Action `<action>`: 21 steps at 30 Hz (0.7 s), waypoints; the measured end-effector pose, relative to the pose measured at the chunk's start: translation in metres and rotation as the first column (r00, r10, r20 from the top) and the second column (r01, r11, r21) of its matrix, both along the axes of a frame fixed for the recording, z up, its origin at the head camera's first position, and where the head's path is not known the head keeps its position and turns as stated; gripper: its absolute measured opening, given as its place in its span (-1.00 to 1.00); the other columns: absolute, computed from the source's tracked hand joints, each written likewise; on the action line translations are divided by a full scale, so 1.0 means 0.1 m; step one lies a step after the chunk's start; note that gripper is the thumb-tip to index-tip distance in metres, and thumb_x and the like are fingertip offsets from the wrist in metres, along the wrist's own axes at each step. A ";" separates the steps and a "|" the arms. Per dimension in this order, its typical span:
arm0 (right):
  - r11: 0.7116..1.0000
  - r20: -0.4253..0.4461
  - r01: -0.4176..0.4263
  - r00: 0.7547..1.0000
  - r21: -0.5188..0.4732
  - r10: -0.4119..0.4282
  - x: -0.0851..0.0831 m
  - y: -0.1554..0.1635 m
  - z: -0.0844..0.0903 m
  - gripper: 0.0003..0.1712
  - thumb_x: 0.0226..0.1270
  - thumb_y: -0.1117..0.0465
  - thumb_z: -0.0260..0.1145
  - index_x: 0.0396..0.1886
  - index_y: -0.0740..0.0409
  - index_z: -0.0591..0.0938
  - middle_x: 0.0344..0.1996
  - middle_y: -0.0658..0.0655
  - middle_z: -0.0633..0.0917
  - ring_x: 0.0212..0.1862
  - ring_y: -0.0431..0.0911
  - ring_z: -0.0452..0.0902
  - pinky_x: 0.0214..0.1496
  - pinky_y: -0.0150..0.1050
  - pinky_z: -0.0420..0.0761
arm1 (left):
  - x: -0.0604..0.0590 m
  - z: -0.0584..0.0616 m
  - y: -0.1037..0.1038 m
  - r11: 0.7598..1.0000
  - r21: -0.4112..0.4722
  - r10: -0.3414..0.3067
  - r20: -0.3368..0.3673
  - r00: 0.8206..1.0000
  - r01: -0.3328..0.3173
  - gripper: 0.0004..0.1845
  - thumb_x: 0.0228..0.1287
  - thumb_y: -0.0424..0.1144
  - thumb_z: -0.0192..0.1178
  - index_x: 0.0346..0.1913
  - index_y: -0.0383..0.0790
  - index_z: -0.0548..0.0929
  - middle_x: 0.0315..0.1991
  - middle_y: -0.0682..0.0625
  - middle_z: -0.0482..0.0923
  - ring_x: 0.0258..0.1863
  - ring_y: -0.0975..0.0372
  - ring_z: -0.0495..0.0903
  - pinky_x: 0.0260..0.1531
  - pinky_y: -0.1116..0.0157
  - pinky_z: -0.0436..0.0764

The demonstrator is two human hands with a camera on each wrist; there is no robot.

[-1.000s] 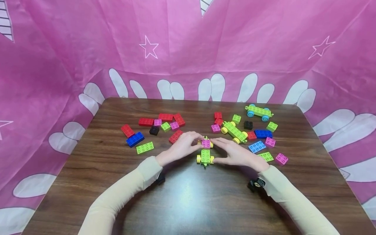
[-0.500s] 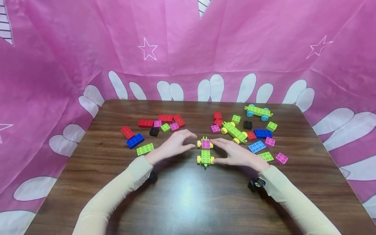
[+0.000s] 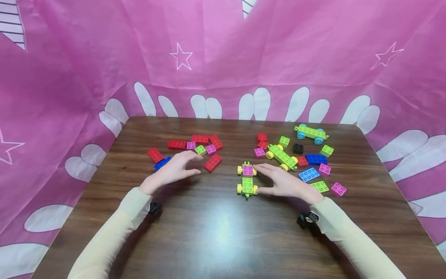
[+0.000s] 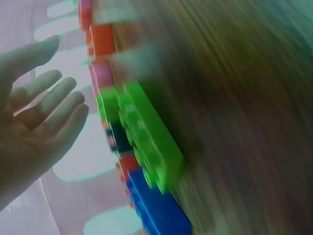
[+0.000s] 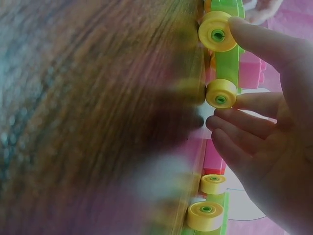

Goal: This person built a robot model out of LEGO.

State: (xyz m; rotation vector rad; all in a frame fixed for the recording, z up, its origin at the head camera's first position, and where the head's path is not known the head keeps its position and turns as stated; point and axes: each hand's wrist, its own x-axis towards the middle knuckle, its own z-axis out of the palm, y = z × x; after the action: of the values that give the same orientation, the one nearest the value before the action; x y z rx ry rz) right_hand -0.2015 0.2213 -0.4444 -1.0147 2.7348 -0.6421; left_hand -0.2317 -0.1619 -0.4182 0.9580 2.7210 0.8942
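Note:
A lime-green wheeled car base (image 3: 247,186) with yellow wheels stands in the middle of the table, a pink 2x2 building brick (image 3: 247,171) on its far end. My right hand (image 3: 283,183) is beside it; in the right wrist view the thumb touches one yellow wheel (image 5: 217,32) and the index fingertip the other. To the left, my left hand (image 3: 172,171) hovers with relaxed fingers and nothing in them. Near it in the left wrist view are a long green brick (image 4: 149,137), a black brick (image 4: 120,137) and a blue brick (image 4: 159,205). From above, the hand hides the green and black ones.
Red bricks (image 3: 213,162), small pink ones and a small green one lie at the back left. On the right are a second yellow-wheeled base (image 3: 282,157), a blue-wheeled base (image 3: 311,133), a light blue brick (image 3: 309,175) and several others. A pink curtain (image 3: 223,58) hangs behind the table.
My left hand has let go of the pink brick on the car base and moved left, over the loose bricks. The right hand stays beside the car base.

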 end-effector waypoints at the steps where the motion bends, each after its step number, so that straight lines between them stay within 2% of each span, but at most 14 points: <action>1: 1.000 -0.002 0.000 1.000 -0.002 0.000 0.00 0.00 0.00 -0.04 0.20 -0.24 0.40 0.46 0.15 0.35 0.38 0.17 0.47 0.39 0.06 0.41 0.38 0.05 0.49 | 0.00 0.00 -0.05 1.000 -0.008 0.005 -0.005 1.000 -0.005 -0.51 0.20 -0.23 0.40 0.16 -0.34 0.60 0.11 -0.17 0.65 0.14 0.01 0.61 0.20 0.00 0.60; 5: 1.000 -0.007 -0.004 1.000 -0.006 0.004 0.00 0.00 0.01 -0.05 0.21 -0.23 0.40 0.46 0.18 0.36 0.38 0.18 0.48 0.39 0.06 0.42 0.39 0.05 0.48 | 0.01 -0.03 -0.20 0.997 -0.075 0.010 -0.021 1.000 -0.011 -0.53 0.20 -0.24 0.39 0.14 -0.36 0.61 0.07 -0.19 0.66 0.12 -0.01 0.60 0.19 -0.03 0.57; 9: 1.000 -0.005 -0.008 1.000 -0.009 0.008 0.00 -0.01 0.01 -0.06 0.21 -0.22 0.40 0.46 0.18 0.36 0.38 0.19 0.48 0.39 0.06 0.42 0.39 0.04 0.48 | 0.01 -0.05 -0.29 0.992 -0.129 0.011 -0.007 1.000 -0.012 -0.58 0.20 -0.26 0.38 0.10 -0.35 0.63 0.04 -0.18 0.67 0.11 -0.02 0.60 0.20 -0.06 0.55; 18: 1.000 0.012 -0.004 1.000 -0.004 0.005 0.01 -0.01 0.03 -0.06 0.22 -0.21 0.40 0.46 0.17 0.36 0.39 0.19 0.47 0.40 0.07 0.41 0.39 0.06 0.47 | 0.02 -0.05 -0.36 0.982 -0.186 0.020 0.002 1.000 -0.019 -0.61 0.16 -0.34 0.39 0.05 -0.39 0.66 -0.01 -0.22 0.69 0.05 0.00 0.64 0.14 -0.01 0.61; 21: 1.000 0.008 -0.007 1.000 -0.005 0.007 0.00 -0.01 0.03 -0.06 0.22 -0.22 0.40 0.46 0.17 0.36 0.38 0.18 0.48 0.40 0.06 0.41 0.39 0.05 0.48 | 0.01 -0.06 -0.37 0.981 -0.194 0.012 -0.009 1.000 -0.014 -0.66 0.13 -0.38 0.40 0.00 -0.39 0.68 -0.09 -0.19 0.70 -0.06 0.03 0.65 0.04 0.03 0.65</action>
State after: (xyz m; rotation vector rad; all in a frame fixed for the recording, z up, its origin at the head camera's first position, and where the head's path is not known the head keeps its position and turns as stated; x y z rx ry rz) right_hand -0.2016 0.2203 -0.4410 -1.0196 2.7232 -0.6505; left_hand -0.2302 -0.1989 -0.4240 0.9070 2.7602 0.6130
